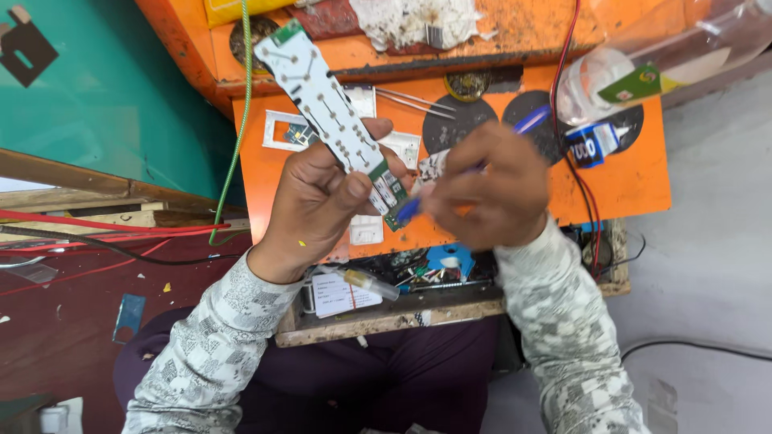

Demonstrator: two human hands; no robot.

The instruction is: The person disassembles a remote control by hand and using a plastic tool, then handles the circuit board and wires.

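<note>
White keypad circuit board (331, 112), long and narrow, is pinched in the left hand (322, 205): thumb across its lower end, fingers curled behind, palm facing up toward the camera. Board tilts up and away from that hand, green edge at the far tip. Left forearm comes in from lower left, patterned grey-white sleeve (213, 345), wrist bent back.

Right hand (490, 193) sits just right of the left, knuckles up, fingers closed around a blue tool (527, 122). Motion blur here, so exact grip unclear. Tool's blue tip (408, 210) meets the lower end of the board, right beside the left thumb; its other end sticks out past the right knuckles.

Beyond both hands: orange work mat (635, 185), tweezers (414, 100) above the left fingers, small glue tube (593, 145) just past the right hand, red wire (569, 72) running down beside it. Below the wrists, a tray edge with a small vial (370, 281) and loose parts.
</note>
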